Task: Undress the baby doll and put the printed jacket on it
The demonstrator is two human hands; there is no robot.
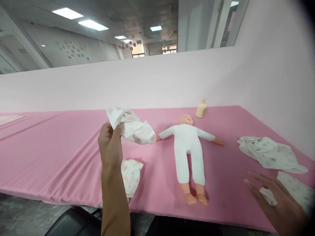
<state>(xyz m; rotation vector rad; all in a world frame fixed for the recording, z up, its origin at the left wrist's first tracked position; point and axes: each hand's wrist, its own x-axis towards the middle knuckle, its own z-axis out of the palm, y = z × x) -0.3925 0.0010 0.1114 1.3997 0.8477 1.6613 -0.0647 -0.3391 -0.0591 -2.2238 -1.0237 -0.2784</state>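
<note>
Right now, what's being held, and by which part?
The left hand pinches a white cloth by its left end; whether the right hand holds anything is unclear.

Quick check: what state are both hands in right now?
Left hand: closed, holding a white cloth.
Right hand: open, beside a patterned cloth; whether they touch cannot be told.

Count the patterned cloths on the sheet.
3 cloths: one partly behind the left arm, one by the right wall, one partly behind the right hand. More may be hidden.

a yellowish bottle (201, 110) stands near the pale wall (98, 87).
</note>
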